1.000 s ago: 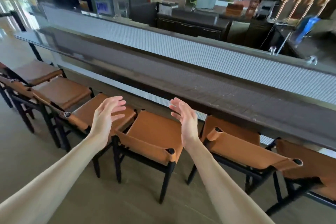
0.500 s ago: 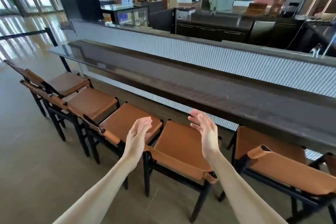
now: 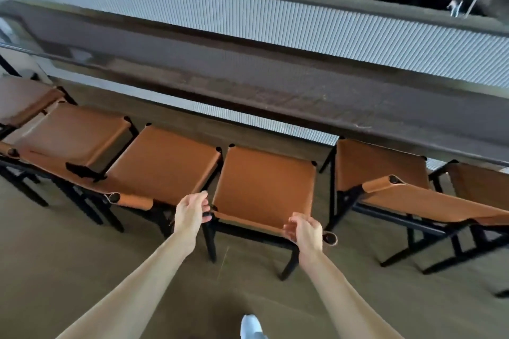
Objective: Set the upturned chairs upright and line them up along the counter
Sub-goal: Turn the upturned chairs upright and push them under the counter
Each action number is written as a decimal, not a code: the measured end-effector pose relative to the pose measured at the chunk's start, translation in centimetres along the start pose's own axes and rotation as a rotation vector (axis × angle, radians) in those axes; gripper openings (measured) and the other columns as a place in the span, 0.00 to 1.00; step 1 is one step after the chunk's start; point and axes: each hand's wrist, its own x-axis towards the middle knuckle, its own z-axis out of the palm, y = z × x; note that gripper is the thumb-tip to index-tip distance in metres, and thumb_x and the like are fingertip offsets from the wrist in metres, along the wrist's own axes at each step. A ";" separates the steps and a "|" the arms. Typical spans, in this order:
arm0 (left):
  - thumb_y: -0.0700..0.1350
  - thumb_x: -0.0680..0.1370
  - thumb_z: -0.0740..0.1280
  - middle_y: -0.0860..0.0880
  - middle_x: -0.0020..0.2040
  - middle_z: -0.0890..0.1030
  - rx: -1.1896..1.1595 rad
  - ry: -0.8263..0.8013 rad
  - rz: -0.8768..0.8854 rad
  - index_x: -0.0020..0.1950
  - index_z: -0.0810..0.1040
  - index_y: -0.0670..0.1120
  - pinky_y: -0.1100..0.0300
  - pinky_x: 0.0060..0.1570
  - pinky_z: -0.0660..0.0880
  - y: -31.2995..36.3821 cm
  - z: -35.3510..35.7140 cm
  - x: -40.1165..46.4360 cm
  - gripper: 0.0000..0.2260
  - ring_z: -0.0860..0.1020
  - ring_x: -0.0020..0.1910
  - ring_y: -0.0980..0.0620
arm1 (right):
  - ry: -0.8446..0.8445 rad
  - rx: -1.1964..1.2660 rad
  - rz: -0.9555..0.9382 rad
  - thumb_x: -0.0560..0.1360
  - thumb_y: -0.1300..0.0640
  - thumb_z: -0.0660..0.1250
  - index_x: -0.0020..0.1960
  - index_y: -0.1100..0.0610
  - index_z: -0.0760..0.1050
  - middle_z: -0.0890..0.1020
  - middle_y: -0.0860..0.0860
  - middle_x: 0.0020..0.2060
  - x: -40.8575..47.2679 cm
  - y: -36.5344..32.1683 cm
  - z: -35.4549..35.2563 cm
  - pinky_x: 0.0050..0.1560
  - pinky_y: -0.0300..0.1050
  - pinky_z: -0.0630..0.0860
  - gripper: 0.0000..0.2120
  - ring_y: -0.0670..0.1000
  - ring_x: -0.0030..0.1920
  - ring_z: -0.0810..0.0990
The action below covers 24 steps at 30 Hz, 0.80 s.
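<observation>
Gripping the middle chair (image 3: 264, 187) backrest, left hand (image 3: 191, 213) at one end, right hand (image 3: 305, 231) seemingly curled round the other

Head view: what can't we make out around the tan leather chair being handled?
- Left hand: fingers curl at the black frame corner of the tan leather chair; motion blur leaves contact unclear.
- Right hand: its back hides the fingertips at the rolled backrest edge, so grip is unclear.
- Front legs: hidden under the seat.
- Far-right chair: cut off by the frame edge.
- Light shoe: cropped at the bottom edge.
</observation>
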 end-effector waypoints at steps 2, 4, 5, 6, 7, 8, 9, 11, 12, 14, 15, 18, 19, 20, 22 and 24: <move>0.46 0.80 0.68 0.40 0.52 0.80 -0.032 0.003 -0.162 0.58 0.79 0.37 0.48 0.50 0.80 -1.0 -0.1 1.3 0.13 0.81 0.50 0.44 | 0.086 0.085 0.153 0.76 0.66 0.63 0.46 0.64 0.77 0.80 0.57 0.32 0.4 1.5 -0.2 0.39 0.48 0.82 0.04 0.53 0.30 0.80; 0.46 0.79 0.70 0.37 0.56 0.79 -0.073 -0.037 -0.318 0.66 0.75 0.33 0.47 0.54 0.80 -1.4 -0.3 2.1 0.21 0.80 0.55 0.40 | 0.121 0.202 0.264 0.77 0.64 0.65 0.46 0.64 0.75 0.78 0.58 0.35 -0.1 2.3 -0.2 0.39 0.52 0.82 0.03 0.56 0.32 0.80; 0.47 0.79 0.71 0.35 0.59 0.79 -0.097 -0.068 -0.393 0.69 0.72 0.33 0.45 0.57 0.79 -1.4 -0.5 2.3 0.24 0.80 0.58 0.38 | 0.131 0.261 0.311 0.78 0.63 0.66 0.47 0.65 0.73 0.78 0.59 0.37 -0.4 2.6 -0.1 0.38 0.53 0.81 0.05 0.57 0.34 0.80; 0.47 0.79 0.71 0.34 0.62 0.77 -0.134 -0.102 -0.451 0.72 0.69 0.34 0.43 0.59 0.79 -1.4 -0.7 2.6 0.27 0.79 0.60 0.36 | 0.133 0.320 0.352 0.78 0.62 0.68 0.49 0.66 0.72 0.78 0.60 0.39 -0.7 3.0 0.1 0.37 0.54 0.81 0.07 0.59 0.36 0.81; 0.46 0.79 0.72 0.33 0.65 0.75 -0.189 -0.129 -0.482 0.74 0.66 0.35 0.41 0.60 0.78 -1.3 -0.5 2.8 0.29 0.79 0.61 0.35 | 0.110 0.367 0.372 0.78 0.60 0.69 0.52 0.66 0.71 0.78 0.62 0.43 -0.9 3.1 0.0 0.37 0.55 0.80 0.11 0.60 0.40 0.82; 0.45 0.79 0.71 0.32 0.67 0.73 -0.238 -0.153 -0.492 0.76 0.65 0.37 0.40 0.61 0.77 -1.1 -0.4 3.2 0.29 0.78 0.62 0.34 | 0.091 0.422 0.377 0.78 0.60 0.70 0.57 0.66 0.70 0.78 0.63 0.47 -0.9 3.4 0.1 0.37 0.57 0.80 0.14 0.62 0.45 0.82; 0.44 0.79 0.71 0.31 0.69 0.72 -0.279 -0.175 -0.492 0.76 0.64 0.38 0.39 0.62 0.76 -0.9 -0.2 3.7 0.29 0.77 0.64 0.33 | 0.075 0.474 0.374 0.78 0.59 0.70 0.63 0.65 0.68 0.77 0.64 0.51 -0.8 3.6 0.3 0.39 0.59 0.80 0.18 0.65 0.49 0.82; 0.42 0.80 0.69 0.31 0.71 0.69 -0.332 -0.220 -0.499 0.76 0.65 0.40 0.36 0.63 0.75 -0.8 0.1 4.3 0.26 0.74 0.67 0.31 | 0.059 0.562 0.393 0.78 0.59 0.70 0.75 0.62 0.62 0.74 0.66 0.61 -0.6 4.1 1.0 0.43 0.62 0.80 0.29 0.68 0.58 0.80; 0.41 0.80 0.69 0.31 0.71 0.67 -0.345 -0.241 -0.509 0.75 0.66 0.41 0.35 0.63 0.74 -1.0 0.1 4.4 0.25 0.73 0.68 0.31 | 0.051 0.598 0.405 0.78 0.59 0.70 0.78 0.62 0.58 0.72 0.66 0.65 -0.5 4.4 1.3 0.45 0.64 0.80 0.33 0.69 0.61 0.78; 0.41 0.80 0.69 0.32 0.72 0.66 -0.354 -0.277 -0.525 0.72 0.69 0.43 0.35 0.63 0.74 -1.3 0.4 4.7 0.21 0.72 0.69 0.31 | 0.032 0.640 0.412 0.79 0.58 0.70 0.79 0.60 0.56 0.68 0.66 0.71 -0.1 4.8 2.0 0.47 0.66 0.79 0.35 0.70 0.64 0.76; 0.41 0.80 0.69 0.32 0.72 0.65 -0.351 -0.286 -0.528 0.70 0.70 0.44 0.35 0.62 0.74 -1.4 0.5 5.1 0.19 0.72 0.69 0.31 | 0.024 0.653 0.409 0.79 0.58 0.70 0.79 0.58 0.58 0.67 0.65 0.72 0.3 4.8 2.4 0.46 0.66 0.79 0.33 0.70 0.64 0.76; 0.38 0.80 0.69 0.33 0.71 0.66 -0.378 -0.255 -0.550 0.65 0.69 0.45 0.35 0.59 0.76 -1.6 1.1 6.6 0.16 0.74 0.66 0.32 | 0.023 0.692 0.395 0.78 0.59 0.70 0.75 0.55 0.63 0.69 0.65 0.70 2.2 4.6 3.4 0.48 0.69 0.79 0.28 0.70 0.63 0.76; 0.37 0.79 0.69 0.33 0.71 0.67 -0.402 -0.232 -0.562 0.64 0.69 0.44 0.34 0.60 0.76 -1.8 1.1 7.0 0.16 0.75 0.63 0.32 | 0.025 0.713 0.384 0.79 0.59 0.70 0.74 0.56 0.65 0.70 0.64 0.69 2.7 4.6 3.6 0.50 0.70 0.80 0.26 0.70 0.63 0.76; 0.36 0.79 0.69 0.34 0.71 0.67 -0.428 -0.216 -0.571 0.64 0.70 0.43 0.33 0.60 0.75 -2.0 1.2 7.4 0.15 0.75 0.61 0.33 | 0.030 0.728 0.368 0.79 0.60 0.68 0.73 0.58 0.66 0.73 0.64 0.68 3.4 4.6 3.5 0.50 0.69 0.80 0.24 0.69 0.63 0.77; 0.34 0.80 0.68 0.35 0.71 0.68 -0.459 -0.186 -0.585 0.63 0.72 0.40 0.32 0.61 0.74 -2.6 1.6 8.1 0.13 0.74 0.64 0.33 | 0.065 0.705 0.339 0.80 0.62 0.65 0.73 0.61 0.68 0.76 0.64 0.67 4.9 4.7 3.3 0.47 0.66 0.81 0.22 0.67 0.64 0.77; 0.31 0.80 0.66 0.34 0.70 0.70 -0.462 -0.144 -0.592 0.65 0.72 0.36 0.33 0.59 0.75 -3.1 2.0 8.9 0.14 0.73 0.67 0.32 | 0.136 0.653 0.347 0.79 0.67 0.62 0.72 0.63 0.69 0.76 0.65 0.66 6.6 4.6 3.2 0.43 0.62 0.80 0.21 0.66 0.61 0.78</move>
